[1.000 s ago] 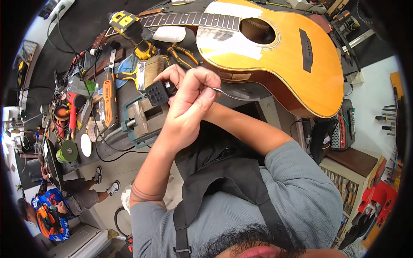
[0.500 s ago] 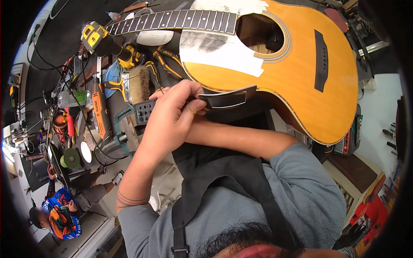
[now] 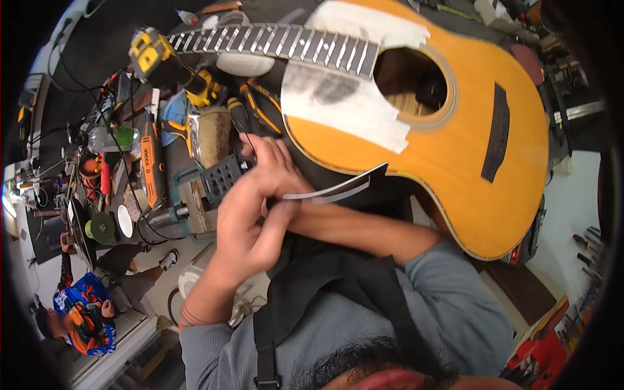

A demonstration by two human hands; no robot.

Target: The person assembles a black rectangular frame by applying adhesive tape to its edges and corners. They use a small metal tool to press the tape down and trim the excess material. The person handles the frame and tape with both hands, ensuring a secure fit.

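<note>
Guitar has slid toward frame centre; my left hand and hidden right hand, grip unclear, pinch the strip. Keep it flat, pressure even.

The dark strip is now drawn out rightward from the clasped hands, which are seen lower, off the guitar.

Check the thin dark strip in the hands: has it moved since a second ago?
No, hardly at all. The thin dark strip still lies along the lower edge of the guitar, pinched by the left hand; the camera shifted instead.
</note>
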